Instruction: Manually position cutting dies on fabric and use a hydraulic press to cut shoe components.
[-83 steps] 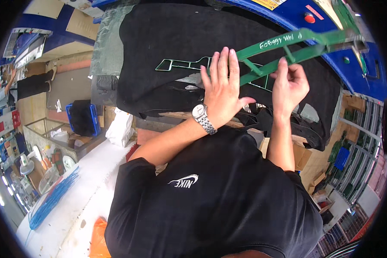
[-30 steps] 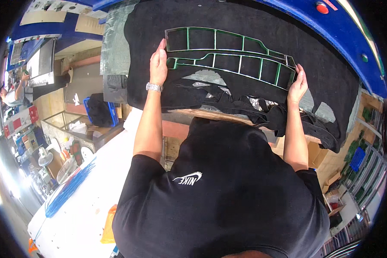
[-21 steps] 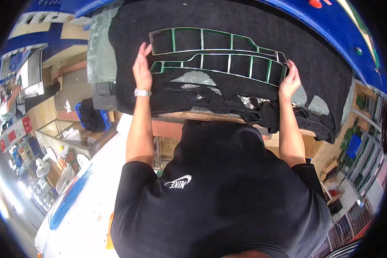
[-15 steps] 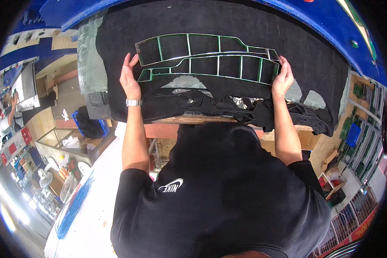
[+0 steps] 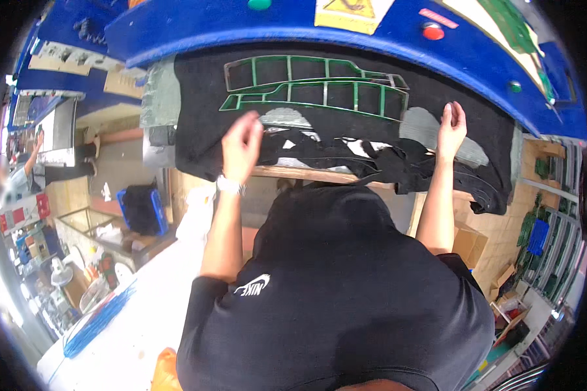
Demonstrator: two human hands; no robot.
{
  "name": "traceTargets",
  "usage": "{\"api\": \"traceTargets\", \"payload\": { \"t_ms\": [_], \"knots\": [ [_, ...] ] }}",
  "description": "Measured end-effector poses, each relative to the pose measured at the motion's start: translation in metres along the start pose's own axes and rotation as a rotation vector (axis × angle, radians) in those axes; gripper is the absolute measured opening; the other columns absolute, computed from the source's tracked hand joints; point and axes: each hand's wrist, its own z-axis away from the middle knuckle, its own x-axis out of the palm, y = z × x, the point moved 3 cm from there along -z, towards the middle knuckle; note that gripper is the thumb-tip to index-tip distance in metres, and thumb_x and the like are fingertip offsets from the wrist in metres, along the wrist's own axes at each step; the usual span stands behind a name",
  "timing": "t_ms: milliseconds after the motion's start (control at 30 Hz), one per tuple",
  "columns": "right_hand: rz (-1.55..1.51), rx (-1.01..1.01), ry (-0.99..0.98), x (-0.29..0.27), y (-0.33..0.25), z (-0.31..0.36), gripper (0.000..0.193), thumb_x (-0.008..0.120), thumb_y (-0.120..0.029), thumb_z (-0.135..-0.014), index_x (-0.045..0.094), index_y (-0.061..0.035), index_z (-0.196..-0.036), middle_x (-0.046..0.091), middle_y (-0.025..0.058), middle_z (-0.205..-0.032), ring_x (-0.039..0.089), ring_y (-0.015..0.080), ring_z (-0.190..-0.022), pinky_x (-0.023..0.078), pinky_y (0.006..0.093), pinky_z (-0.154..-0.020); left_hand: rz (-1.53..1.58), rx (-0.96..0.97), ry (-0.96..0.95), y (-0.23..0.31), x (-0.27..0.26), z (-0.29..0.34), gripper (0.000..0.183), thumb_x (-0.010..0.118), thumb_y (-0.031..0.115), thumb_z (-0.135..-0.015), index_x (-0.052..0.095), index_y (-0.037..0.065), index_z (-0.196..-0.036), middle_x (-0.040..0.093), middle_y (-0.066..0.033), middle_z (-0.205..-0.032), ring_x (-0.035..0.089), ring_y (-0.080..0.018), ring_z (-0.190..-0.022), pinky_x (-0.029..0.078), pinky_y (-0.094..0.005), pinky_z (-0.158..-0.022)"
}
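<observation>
Fingers loosely curled and empty in the head view, the left hand [image 5: 241,148] is just on the near side of the near green frame [image 5: 325,94], by its left end, while the right hand [image 5: 451,131], slightly bent and holding nothing, is off to the right. Close behind that one lies the far green frame [image 5: 327,68], both flat on black cloth [image 5: 194,130].
</observation>
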Motion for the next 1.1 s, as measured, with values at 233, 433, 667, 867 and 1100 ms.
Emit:
{"api": "traceTargets", "payload": {
  "t_ms": [233,433,667,867,1100],
  "knots": [
    [-0.394,0.178,0.292,-0.054,-0.047,-0.123,0.059,0.055,-0.038,-0.103,0.038,-0.0015,-0.146,0.048,0.0165,-0.141,0.052,0.0290,-0.127,0.055,0.0477,-0.094,-0.222,0.256,-0.353,0.010,0.074,0.047,0.038,0.078,0.021,-0.081,0.070,0.006,-0.115,0.064,-0.0076,-0.102,0.059,-0.0287,-0.101,0.042,-0.0440,-0.097],
    [-0.454,0.268,0.312,-0.027,-0.080,-0.171,0.098,0.054,-0.069,-0.092,0.007,-0.0143,-0.158,0.024,0.0134,-0.159,0.024,0.0304,-0.147,0.026,0.0682,-0.112,-0.318,0.323,-0.341,-0.008,0.100,0.006,0.042,0.078,0.023,-0.079,0.069,0.008,-0.117,0.060,-0.0076,-0.107,0.055,-0.0286,-0.107,0.035,-0.0479,-0.105],
    [0.317,-0.133,-0.279,-0.040,-0.049,-0.078,0.055,0.062,-0.050,-0.095,0.072,0.0009,-0.113,0.073,0.0192,-0.109,0.068,0.0299,-0.109,0.049,0.0373,-0.097,-0.443,0.394,-0.316,-0.013,0.109,-0.050,0.047,0.071,0.028,-0.085,0.061,0.012,-0.128,0.056,-0.0106,-0.117,0.053,-0.0321,-0.118,0.027,-0.0602,-0.114],
    [0.517,-0.403,-0.477,0.002,-0.021,0.048,0.047,0.081,-0.025,-0.075,0.068,0.0045,-0.110,0.066,0.0190,-0.104,0.063,0.0370,-0.098,0.052,0.0425,-0.089,-0.528,0.286,-0.374,-0.022,0.117,-0.048,0.051,0.075,0.026,-0.081,0.061,0.014,-0.129,0.055,-0.0108,-0.122,0.050,-0.0317,-0.124,0.029,-0.0584,-0.115],
    [0.806,-0.354,-0.536,0.001,-0.029,0.066,0.061,0.086,-0.022,-0.069,0.063,-0.0007,-0.122,0.057,0.0165,-0.121,0.054,0.0366,-0.118,0.048,0.0443,-0.100,-0.503,0.321,-0.382,-0.015,0.109,-0.040,0.051,0.072,0.030,-0.085,0.060,0.013,-0.131,0.056,-0.0090,-0.120,0.052,-0.0297,-0.123,0.028,-0.0563,-0.116]
  ]
}}
